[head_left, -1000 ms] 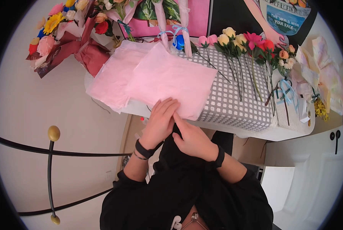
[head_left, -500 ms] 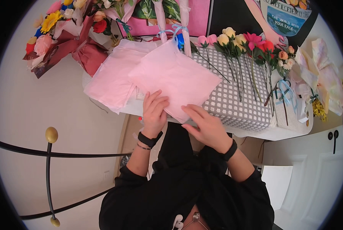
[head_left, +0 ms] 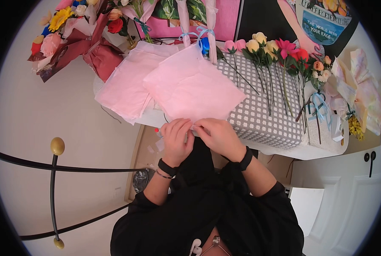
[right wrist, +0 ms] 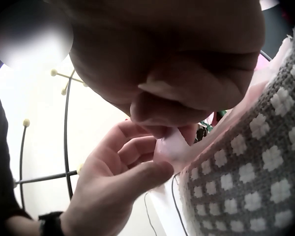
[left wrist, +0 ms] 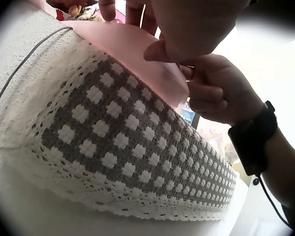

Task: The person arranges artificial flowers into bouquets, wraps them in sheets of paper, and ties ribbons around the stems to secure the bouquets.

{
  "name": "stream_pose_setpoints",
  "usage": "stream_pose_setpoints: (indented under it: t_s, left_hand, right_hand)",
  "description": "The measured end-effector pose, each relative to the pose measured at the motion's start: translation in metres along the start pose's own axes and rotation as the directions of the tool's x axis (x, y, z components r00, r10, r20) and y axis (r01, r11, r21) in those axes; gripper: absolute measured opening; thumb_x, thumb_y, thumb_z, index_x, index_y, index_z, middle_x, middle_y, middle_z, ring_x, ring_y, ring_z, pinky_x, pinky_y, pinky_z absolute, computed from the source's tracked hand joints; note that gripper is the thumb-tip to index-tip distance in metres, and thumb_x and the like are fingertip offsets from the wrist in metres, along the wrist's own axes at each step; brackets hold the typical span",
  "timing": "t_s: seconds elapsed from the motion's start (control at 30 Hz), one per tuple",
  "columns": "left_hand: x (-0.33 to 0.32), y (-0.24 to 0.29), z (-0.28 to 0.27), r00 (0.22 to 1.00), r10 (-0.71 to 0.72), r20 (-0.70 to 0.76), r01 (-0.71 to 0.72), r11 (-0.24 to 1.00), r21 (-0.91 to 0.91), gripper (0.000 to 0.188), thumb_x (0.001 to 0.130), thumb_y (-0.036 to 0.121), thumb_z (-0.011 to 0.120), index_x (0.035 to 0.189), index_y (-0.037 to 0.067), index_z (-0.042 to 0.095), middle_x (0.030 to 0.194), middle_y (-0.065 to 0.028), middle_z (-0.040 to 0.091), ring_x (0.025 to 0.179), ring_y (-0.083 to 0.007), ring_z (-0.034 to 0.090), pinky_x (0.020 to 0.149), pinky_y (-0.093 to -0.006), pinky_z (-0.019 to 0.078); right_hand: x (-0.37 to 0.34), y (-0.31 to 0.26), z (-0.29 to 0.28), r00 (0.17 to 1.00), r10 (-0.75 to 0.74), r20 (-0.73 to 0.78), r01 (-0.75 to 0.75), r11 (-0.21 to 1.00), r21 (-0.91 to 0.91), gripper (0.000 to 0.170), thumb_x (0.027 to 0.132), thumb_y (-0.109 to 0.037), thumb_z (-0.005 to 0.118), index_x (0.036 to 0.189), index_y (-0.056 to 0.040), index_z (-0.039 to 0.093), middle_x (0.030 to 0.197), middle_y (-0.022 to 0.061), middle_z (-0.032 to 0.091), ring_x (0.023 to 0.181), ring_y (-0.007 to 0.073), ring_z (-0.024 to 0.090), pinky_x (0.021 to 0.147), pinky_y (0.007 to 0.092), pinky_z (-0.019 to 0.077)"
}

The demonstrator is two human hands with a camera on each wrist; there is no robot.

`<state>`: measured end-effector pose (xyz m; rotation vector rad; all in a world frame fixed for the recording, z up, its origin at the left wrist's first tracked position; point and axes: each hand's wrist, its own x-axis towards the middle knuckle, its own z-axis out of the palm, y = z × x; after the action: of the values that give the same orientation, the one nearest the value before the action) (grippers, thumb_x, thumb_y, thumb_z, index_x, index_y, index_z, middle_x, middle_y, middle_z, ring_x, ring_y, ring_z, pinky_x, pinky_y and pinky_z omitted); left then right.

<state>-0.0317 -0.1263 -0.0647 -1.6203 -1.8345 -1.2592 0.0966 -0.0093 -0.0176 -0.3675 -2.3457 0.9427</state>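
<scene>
A pink tissue sheet lies turned like a diamond, its near corner at the table's front edge. There the left hand and right hand meet, both pinching that corner. In the right wrist view the left hand's thumb and fingers hold the pale pink corner, with the right hand close above. The left wrist view shows the right hand with curled fingers at the sheet's edge. A second pink stack lies to the left, partly under the sheet.
Loose artificial flowers lie along the back of the checked cloth. A dark red wrapped bouquet is at the back left. Blue ribbon and a pale wrapped bouquet are at the right. A thin cable runs over the white cover.
The sheet has turned from roughly square-on to a diamond. The hands came apart along its near edges, then closed together on the near corner.
</scene>
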Motion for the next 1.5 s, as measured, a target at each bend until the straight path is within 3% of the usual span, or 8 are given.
stream_pose_setpoints:
  t_s: [0.13, 0.2, 0.63, 0.7, 0.9, 1.1, 1.33, 1.5]
  left_hand:
    - [-0.003, -0.001, 0.0, 0.999, 0.049, -0.019, -0.045, 0.989, 0.141, 0.038, 0.069, 0.001, 0.07, 0.106, 0.008, 0.065, 0.111, -0.0045, 0.063, 0.106, -0.0241, 0.059, 0.09, -0.0396, 0.0375]
    - [-0.004, -0.001, -0.001, 0.998, 0.053, -0.018, -0.049, 0.986, 0.158, 0.039, 0.068, 0.002, 0.071, 0.106, 0.008, 0.065, 0.11, -0.0041, 0.063, 0.107, -0.0239, 0.059, 0.09, -0.0395, 0.0372]
    - [-0.011, -0.002, -0.004, 0.996, 0.068, -0.063, -0.055, 0.982, 0.182, 0.04, 0.062, 0.0, 0.07, 0.1, 0.009, 0.061, 0.096, -0.0055, 0.056, 0.092, -0.0259, 0.056, 0.085, -0.0426, 0.0355]
    - [-0.01, -0.004, -0.006, 0.997, 0.067, -0.048, -0.057, 0.98, 0.189, 0.038, 0.062, 0.0, 0.07, 0.098, 0.009, 0.061, 0.094, -0.0057, 0.056, 0.091, -0.026, 0.055, 0.085, -0.0426, 0.0353]
    - [-0.002, -0.002, -0.009, 0.999, 0.053, 0.009, -0.054, 0.981, 0.185, 0.032, 0.063, 0.004, 0.069, 0.095, 0.008, 0.064, 0.091, -0.0053, 0.053, 0.089, -0.025, 0.054, 0.087, -0.0441, 0.0339]
    - [0.015, 0.005, -0.008, 0.997, -0.07, 0.04, 0.064, 0.989, 0.134, 0.025, 0.063, 0.003, 0.069, 0.086, 0.008, 0.06, 0.088, -0.0069, 0.054, 0.086, -0.0282, 0.053, 0.084, -0.0425, 0.0355]
    - [0.021, 0.021, -0.024, 0.997, -0.077, 0.014, 0.078, 0.987, -0.139, 0.022, 0.064, -0.005, 0.067, 0.08, 0.006, 0.055, 0.081, -0.0084, 0.055, 0.082, -0.0292, 0.054, 0.077, -0.0373, 0.0399]
    - [0.006, 0.039, -0.035, 0.986, -0.105, -0.127, 0.066, 0.957, -0.281, 0.023, 0.065, -0.011, 0.064, 0.078, 0.005, 0.054, 0.081, -0.0102, 0.056, 0.078, -0.0287, 0.056, 0.07, -0.0362, 0.0453]
  right_hand:
    - [0.007, -0.01, -0.003, 0.99, 0.117, 0.079, -0.12, 0.992, 0.031, 0.016, 0.089, -0.015, 0.066, 0.088, 0.0005, 0.069, 0.072, 0.0145, 0.067, 0.059, 0.0266, 0.062, 0.056, 0.0341, 0.0481]
    - [0.008, -0.012, -0.002, 0.96, 0.25, 0.125, -0.268, 0.949, 0.165, 0.021, 0.09, -0.018, 0.06, 0.08, 0.0003, 0.065, 0.069, 0.0185, 0.063, 0.063, 0.0372, 0.062, 0.058, 0.0443, 0.0471]
    - [0.013, -0.017, 0.01, 0.987, 0.116, 0.114, -0.128, 0.986, 0.108, 0.03, 0.089, -0.007, 0.053, 0.119, -0.0019, 0.051, 0.084, 0.0226, 0.065, 0.076, 0.043, 0.062, 0.068, 0.0495, 0.0482]
    - [0.012, -0.018, 0.01, 0.998, 0.056, 0.021, -0.056, 0.998, 0.027, 0.034, 0.086, -0.005, 0.058, 0.12, -0.0016, 0.055, 0.09, 0.0202, 0.065, 0.076, 0.0367, 0.064, 0.066, 0.0413, 0.051]
    - [-0.002, -0.042, -0.012, 0.968, -0.16, 0.193, 0.195, 0.964, -0.178, 0.059, 0.076, -0.011, 0.069, 0.13, 0.0001, 0.051, 0.111, 0.0161, 0.059, 0.1, 0.0338, 0.059, 0.085, 0.0424, 0.049]
    - [-0.013, -0.04, -0.014, 0.96, -0.208, 0.189, 0.266, 0.891, -0.368, 0.066, 0.074, -0.011, 0.072, 0.134, 0.0021, 0.049, 0.116, 0.0149, 0.058, 0.115, 0.0339, 0.054, 0.097, 0.0446, 0.0449]
    - [-0.021, -0.024, -0.017, 0.984, -0.161, 0.077, 0.178, 0.893, -0.414, 0.052, 0.072, -0.007, 0.069, 0.123, -0.0031, 0.06, 0.118, 0.0135, 0.058, 0.122, 0.0358, 0.051, 0.103, 0.047, 0.0422]
    - [-0.033, -0.02, -0.047, 0.999, -0.028, -0.028, 0.005, 0.795, -0.606, 0.049, 0.071, -0.009, 0.068, 0.119, -0.0148, 0.065, 0.122, 0.01, 0.056, 0.13, 0.0361, 0.044, 0.109, 0.0656, 0.0259]
